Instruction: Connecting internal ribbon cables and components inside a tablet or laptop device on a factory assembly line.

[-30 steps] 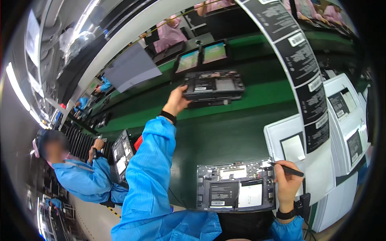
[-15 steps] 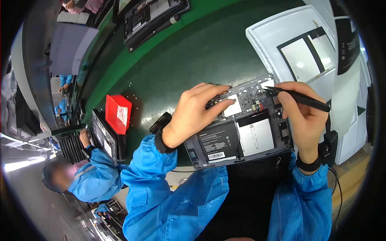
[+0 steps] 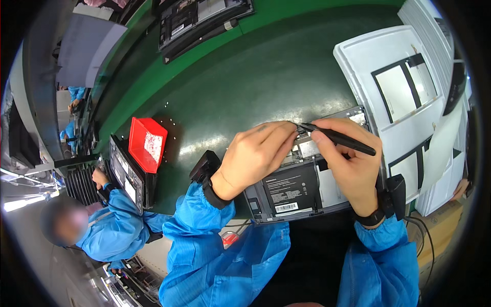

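An opened laptop base with its insides bare (image 3: 255,202) lies before me at the table's near edge. Its black battery (image 3: 291,190) with a white label faces up. Between thumb and fingers, my right hand (image 3: 358,166) grips black tweezers (image 3: 350,143), their tips pointing left over the circuit board at the base's far side. My left hand (image 3: 255,156) is closed, fingertips pinched beside the tweezer tips above the board's far edge. Whatever sits between those fingertips is too small or hidden to make out. Both hands cover much of the board.
A red bin (image 3: 137,148) holding small white bits stands left, with white specks on the green table (image 3: 245,77) beside it. Another opened laptop (image 3: 197,20) lies far left. White foam trays (image 3: 353,53) with panels are at right. A blue-sleeved co-worker (image 3: 115,220) works at left.
My right hand has carried the tweezers left, from the board's right part toward its middle. My left fingers, spread over the board before, are now drawn together at the tweezer tips.
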The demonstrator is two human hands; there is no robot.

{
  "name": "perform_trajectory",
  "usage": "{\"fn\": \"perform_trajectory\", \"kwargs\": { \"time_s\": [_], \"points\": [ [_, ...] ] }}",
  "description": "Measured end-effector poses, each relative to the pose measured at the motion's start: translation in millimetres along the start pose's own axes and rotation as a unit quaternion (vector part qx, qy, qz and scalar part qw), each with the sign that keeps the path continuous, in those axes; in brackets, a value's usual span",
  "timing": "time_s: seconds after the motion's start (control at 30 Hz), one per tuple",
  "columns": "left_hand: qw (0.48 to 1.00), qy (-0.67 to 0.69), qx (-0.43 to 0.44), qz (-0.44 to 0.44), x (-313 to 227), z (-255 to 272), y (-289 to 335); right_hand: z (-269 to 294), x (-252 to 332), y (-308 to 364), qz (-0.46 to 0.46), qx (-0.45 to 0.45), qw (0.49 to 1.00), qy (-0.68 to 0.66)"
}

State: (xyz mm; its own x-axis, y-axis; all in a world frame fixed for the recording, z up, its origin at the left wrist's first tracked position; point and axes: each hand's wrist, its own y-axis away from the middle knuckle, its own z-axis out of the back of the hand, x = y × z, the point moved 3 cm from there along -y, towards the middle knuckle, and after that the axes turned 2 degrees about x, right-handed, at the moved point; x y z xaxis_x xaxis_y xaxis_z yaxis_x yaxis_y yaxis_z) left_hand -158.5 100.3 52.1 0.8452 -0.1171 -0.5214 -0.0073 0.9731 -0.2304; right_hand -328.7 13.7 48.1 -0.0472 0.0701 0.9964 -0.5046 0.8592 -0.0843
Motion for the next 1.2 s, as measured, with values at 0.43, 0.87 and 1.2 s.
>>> {"fn": "perform_trajectory", "kwargs": {
  "time_s": [0.43, 0.87, 1.2],
  "points": [
    [0.994, 0.078, -0.073, 0.000, 10, -5, 9, -7, -11, 2, -0.019, 0.052, 0.992, 0.109],
    [0.994, 0.087, -0.063, 0.008, 10, -5, 10, -8, -10, -2, -0.026, 0.071, 0.990, 0.123],
    [0.995, 0.074, -0.067, 0.020, 11, -6, 15, -9, -8, -2, -0.027, 0.107, 0.989, 0.098]
  ]
}}
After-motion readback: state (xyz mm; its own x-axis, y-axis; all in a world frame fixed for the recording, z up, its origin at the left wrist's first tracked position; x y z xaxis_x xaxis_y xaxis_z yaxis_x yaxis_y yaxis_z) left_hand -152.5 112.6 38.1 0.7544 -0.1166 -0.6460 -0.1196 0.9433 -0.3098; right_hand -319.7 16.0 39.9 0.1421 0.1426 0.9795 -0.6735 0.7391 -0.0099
